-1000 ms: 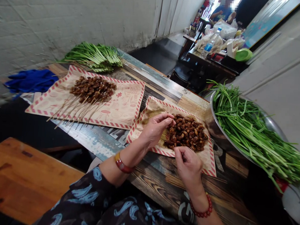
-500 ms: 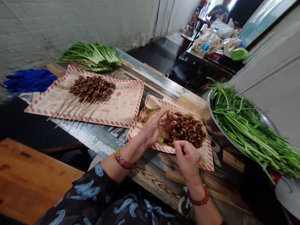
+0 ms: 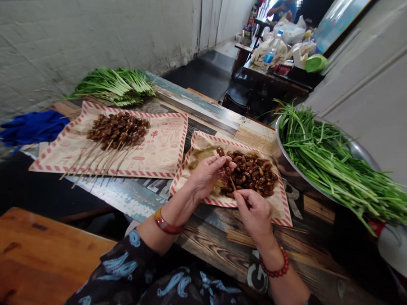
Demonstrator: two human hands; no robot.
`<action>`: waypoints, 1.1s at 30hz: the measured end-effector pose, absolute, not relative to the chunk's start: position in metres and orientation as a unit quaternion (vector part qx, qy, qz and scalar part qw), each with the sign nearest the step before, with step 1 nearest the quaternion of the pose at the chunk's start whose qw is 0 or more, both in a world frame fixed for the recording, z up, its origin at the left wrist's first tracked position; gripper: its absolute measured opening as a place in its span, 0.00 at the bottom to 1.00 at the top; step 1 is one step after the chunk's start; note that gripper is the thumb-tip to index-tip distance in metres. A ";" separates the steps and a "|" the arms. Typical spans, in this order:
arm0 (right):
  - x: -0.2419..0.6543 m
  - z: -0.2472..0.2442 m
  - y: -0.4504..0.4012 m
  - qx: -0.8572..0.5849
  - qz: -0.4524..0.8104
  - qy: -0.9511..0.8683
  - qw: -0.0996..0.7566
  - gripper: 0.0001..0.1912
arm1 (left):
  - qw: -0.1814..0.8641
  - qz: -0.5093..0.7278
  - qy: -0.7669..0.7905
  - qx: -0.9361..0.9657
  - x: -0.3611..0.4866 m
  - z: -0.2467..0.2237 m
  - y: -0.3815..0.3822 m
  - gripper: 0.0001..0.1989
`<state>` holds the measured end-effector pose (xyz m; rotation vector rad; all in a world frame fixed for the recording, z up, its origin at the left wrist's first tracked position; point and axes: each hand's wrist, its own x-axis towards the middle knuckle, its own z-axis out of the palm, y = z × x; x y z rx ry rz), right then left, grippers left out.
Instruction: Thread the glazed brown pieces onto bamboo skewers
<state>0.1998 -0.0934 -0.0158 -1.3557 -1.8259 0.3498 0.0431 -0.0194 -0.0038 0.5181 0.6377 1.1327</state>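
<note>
My right hand pinches the lower end of a thin wooden skewer, which points up and left. Closed round its upper part, my left hand grips brown silkworm pupae; one pupa shows above the fingers. The fingers hide how many are threaded. Just behind both hands lies a pile of loose, shiny pupae on a red-and-white-edged paper sheet. To the left, several loaded pupa skewers lie side by side on another such paper sheet, their sticks toward me.
Green chives and blue gloves lie at the table's far left. A metal bowl heaped with chives stands at the right. Beyond are a loaded table with a bottle and a person. A wooden bench is front left.
My left fingers, stretched out beside the pile before, have closed round pupae at the skewer. More of the stick shows between my hands. The view has shifted slightly.
</note>
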 end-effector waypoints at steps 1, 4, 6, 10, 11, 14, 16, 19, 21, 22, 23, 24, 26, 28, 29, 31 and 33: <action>0.199 -0.016 -0.094 -0.534 0.139 -0.726 0.410 0.10 | 0.765 0.525 0.293 0.233 0.042 -0.004 -0.019 0.18; 0.197 -0.017 -0.094 -0.522 0.134 -0.728 0.423 0.10 | 0.767 0.518 0.301 0.227 0.041 -0.005 -0.018 0.18; 0.195 -0.019 -0.093 -0.514 0.122 -0.728 0.437 0.10 | 0.765 0.516 0.312 0.227 0.041 -0.005 -0.019 0.17; 0.191 -0.021 -0.091 -0.507 0.099 -0.724 0.457 0.10 | 0.761 0.518 0.316 0.228 0.042 -0.003 -0.020 0.14; 0.190 -0.021 -0.091 -0.508 0.097 -0.723 0.459 0.10 | 0.759 0.520 0.318 0.230 0.042 -0.002 -0.020 0.13; 0.190 -0.022 -0.090 -0.510 0.099 -0.721 0.458 0.11 | 0.752 0.522 0.327 0.236 0.044 -0.002 -0.021 0.13; 0.190 -0.022 -0.089 -0.512 0.099 -0.721 0.457 0.11 | 0.752 0.517 0.332 0.239 0.046 -0.002 -0.021 0.13; 0.189 -0.022 -0.088 -0.518 0.095 -0.718 0.455 0.11 | 0.753 0.508 0.340 0.243 0.049 -0.002 -0.023 0.14; 0.189 -0.023 -0.087 -0.522 0.089 -0.714 0.459 0.11 | 0.754 0.503 0.343 0.246 0.051 -0.003 -0.025 0.15; 0.188 -0.023 -0.086 -0.523 0.087 -0.711 0.462 0.10 | 0.755 0.503 0.343 0.246 0.052 -0.003 -0.025 0.15; 0.188 -0.024 -0.085 -0.523 0.087 -0.708 0.466 0.10 | 0.757 0.501 0.340 0.246 0.052 -0.003 -0.026 0.16; 0.188 -0.024 -0.085 -0.523 0.090 -0.706 0.469 0.10 | 0.760 0.498 0.337 0.246 0.052 -0.003 -0.026 0.18; 0.189 -0.023 -0.084 -0.522 0.100 -0.701 0.476 0.09 | 0.769 0.484 0.330 0.255 0.052 -0.003 -0.027 0.21; 0.190 -0.022 -0.084 -0.520 0.109 -0.695 0.484 0.09 | 0.781 0.455 0.324 0.279 0.050 -0.004 -0.028 0.23; 0.190 -0.022 -0.084 -0.519 0.111 -0.693 0.488 0.09 | 0.785 0.442 0.320 0.292 0.050 -0.004 -0.028 0.22; 0.191 -0.020 -0.085 -0.517 0.113 -0.689 0.495 0.09 | 0.790 0.427 0.313 0.310 0.050 -0.003 -0.030 0.18; 0.192 -0.020 -0.085 -0.515 0.116 -0.688 0.498 0.08 | 0.788 0.426 0.314 0.314 0.050 -0.002 -0.031 0.15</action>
